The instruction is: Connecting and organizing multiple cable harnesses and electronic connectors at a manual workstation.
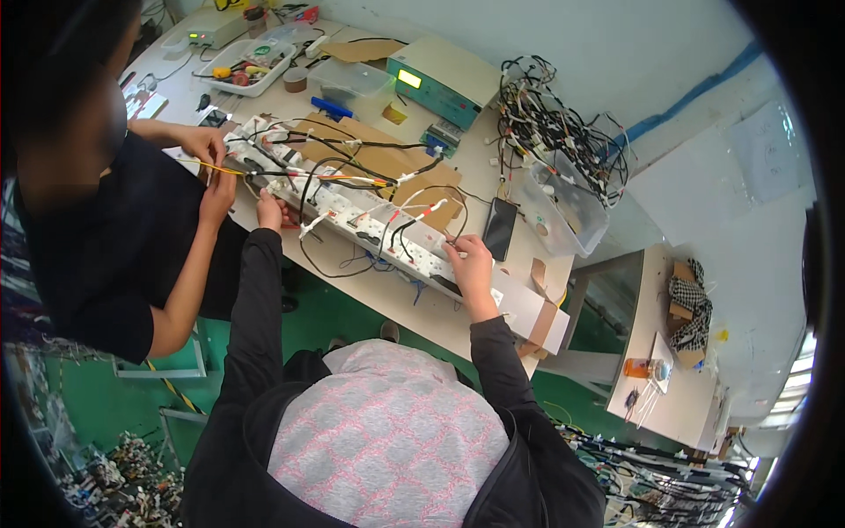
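A long white fixture strip (pixel 354 218) lies slantwise along the table's near edge, carrying a wiring harness (pixel 352 180) of black, yellow and red wires with white connectors. At the strip's near left edge, my left hand (pixel 271 212) has its fingers closed beside white connectors; what they grip is hidden. My right hand (pixel 473 268) pinches the end of a thin brown wire that loops over the strip's right part. To the left of my left hand, a co-worker's hands (pixel 214 180) hold the harness's yellow and black wires.
Behind the strip lie cardboard (pixel 422 173), a boxy instrument with a lit display (pixel 440 84) and a phone (pixel 501 229). A clear bin (pixel 576 207) and tangled black cables (pixel 559 119) are at the right. A tool tray (pixel 251 70) stands far left.
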A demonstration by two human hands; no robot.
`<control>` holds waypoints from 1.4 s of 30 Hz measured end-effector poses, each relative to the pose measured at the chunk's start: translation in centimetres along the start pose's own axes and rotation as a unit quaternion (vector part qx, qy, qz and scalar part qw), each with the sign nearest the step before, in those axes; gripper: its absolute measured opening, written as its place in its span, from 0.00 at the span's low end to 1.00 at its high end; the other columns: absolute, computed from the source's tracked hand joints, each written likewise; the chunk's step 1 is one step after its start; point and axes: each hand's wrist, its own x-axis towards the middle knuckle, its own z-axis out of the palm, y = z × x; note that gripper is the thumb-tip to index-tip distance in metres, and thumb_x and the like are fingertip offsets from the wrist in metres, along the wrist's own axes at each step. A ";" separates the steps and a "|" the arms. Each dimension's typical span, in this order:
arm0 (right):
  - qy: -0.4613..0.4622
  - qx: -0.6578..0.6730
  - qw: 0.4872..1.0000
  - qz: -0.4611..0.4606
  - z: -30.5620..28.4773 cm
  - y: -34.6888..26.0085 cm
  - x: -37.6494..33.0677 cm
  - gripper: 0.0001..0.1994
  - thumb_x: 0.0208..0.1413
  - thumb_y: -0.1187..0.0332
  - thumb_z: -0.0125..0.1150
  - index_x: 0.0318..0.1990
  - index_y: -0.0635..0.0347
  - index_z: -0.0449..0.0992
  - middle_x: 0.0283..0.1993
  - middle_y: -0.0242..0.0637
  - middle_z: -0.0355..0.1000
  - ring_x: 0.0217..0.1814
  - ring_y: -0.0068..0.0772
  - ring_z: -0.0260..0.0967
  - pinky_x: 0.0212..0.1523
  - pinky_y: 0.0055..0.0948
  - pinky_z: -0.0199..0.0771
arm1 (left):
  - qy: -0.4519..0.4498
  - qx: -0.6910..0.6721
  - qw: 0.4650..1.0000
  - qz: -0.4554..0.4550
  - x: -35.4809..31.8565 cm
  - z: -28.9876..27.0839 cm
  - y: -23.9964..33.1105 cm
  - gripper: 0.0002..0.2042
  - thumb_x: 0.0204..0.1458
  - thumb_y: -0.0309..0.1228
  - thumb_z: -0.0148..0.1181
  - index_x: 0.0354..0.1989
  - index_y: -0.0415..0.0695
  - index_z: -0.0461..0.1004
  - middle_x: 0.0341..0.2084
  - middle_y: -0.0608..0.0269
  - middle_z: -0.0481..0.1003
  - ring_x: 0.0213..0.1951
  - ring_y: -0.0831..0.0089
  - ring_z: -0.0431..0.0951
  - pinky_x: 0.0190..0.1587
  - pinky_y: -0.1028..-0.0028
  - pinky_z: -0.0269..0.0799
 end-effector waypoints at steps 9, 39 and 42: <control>-0.001 -0.017 1.000 0.009 0.1 0.2 -0.1 0.07 0.48 0.71 0.69 0.33 0.65 0.81 0.35 0.42 0.76 0.35 0.40 0.75 0.41 0.31 0.73 | 0.020 0.037 0.999 0.011 0.3 0.1 -0.3 0.29 0.66 0.51 0.31 0.27 0.38 0.70 0.15 0.62 0.70 0.14 0.70 0.70 0.13 0.71 0.68; 0.002 0.008 1.000 0.006 0.0 0.1 0.0 0.07 0.47 0.73 0.69 0.32 0.68 0.80 0.35 0.42 0.76 0.35 0.40 0.75 0.40 0.30 0.73 | 0.050 0.054 0.997 0.002 -0.5 0.7 0.5 0.30 0.66 0.52 0.33 0.26 0.37 0.69 0.15 0.62 0.70 0.14 0.68 0.70 0.16 0.70 0.68; 0.002 0.012 1.000 0.015 -0.2 -0.3 -0.1 0.07 0.48 0.73 0.69 0.31 0.68 0.80 0.35 0.42 0.76 0.35 0.40 0.75 0.40 0.30 0.73 | 0.055 0.094 0.994 0.007 0.4 0.7 -0.1 0.31 0.66 0.51 0.32 0.31 0.34 0.72 0.18 0.55 0.73 0.16 0.60 0.74 0.18 0.66 0.71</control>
